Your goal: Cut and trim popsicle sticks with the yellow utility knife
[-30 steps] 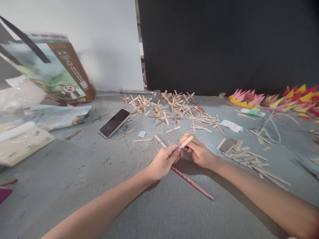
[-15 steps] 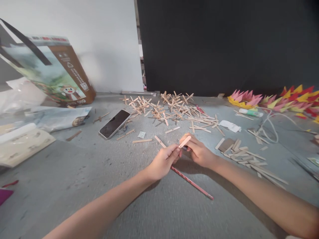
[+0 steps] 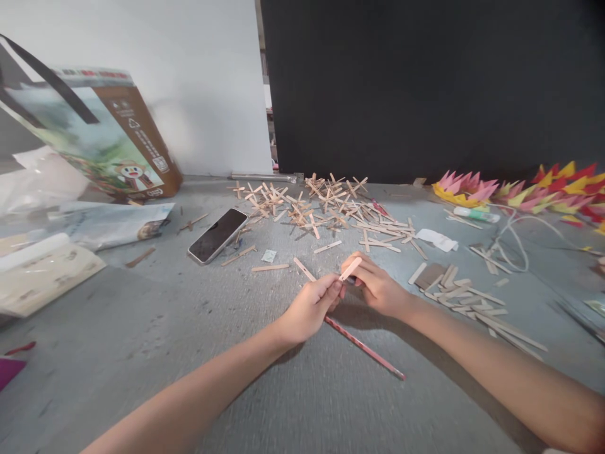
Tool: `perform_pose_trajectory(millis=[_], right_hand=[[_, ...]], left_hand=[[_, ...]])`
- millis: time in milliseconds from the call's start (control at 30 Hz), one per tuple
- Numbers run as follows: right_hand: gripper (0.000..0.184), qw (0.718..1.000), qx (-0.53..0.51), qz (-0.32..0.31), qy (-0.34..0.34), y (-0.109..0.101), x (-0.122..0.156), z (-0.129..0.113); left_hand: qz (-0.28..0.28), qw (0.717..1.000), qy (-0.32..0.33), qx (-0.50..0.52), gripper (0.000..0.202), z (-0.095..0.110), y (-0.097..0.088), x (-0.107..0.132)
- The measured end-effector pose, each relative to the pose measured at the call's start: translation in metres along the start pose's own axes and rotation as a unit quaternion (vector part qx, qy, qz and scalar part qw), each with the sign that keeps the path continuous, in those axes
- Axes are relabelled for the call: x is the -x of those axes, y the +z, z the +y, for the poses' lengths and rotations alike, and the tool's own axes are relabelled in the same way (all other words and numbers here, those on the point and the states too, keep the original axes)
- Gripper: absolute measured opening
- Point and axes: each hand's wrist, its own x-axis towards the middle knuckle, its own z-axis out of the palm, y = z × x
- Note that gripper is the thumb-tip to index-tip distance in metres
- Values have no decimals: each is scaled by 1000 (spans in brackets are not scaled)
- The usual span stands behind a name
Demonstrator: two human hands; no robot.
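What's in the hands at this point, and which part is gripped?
The left hand pinches a wooden stick by its lower end, nearest the thumb. The right hand is curled close beside it; its hold cannot be told.

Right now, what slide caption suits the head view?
Left hand pinching a pale wooden stick beside the right hand, with a phone and heaped sticks farther back on the gray table.

With both bare forearms [image 3: 203, 384] angled inward, the pinching bare left hand [image 3: 308, 309] sits just beside the bare right hand [image 3: 380, 290], its fingers [image 3: 366, 271] bent.
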Motion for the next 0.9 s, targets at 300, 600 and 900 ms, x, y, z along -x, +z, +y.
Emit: perform_pose_trajectory(millis=[300,600,900], right_hand=[[39,1000,-4,-10,-5,-1,-1,-3],[36,999,29,-4,14,0,-4,-8],[33,1000,26,-3,-5,-3,-4,-4]], left_hand=[[-1,1000,4,27,39,0,0,0],[11,1000,10,20,41,3,1,0],[4,999,11,46,40,0,1,-1]])
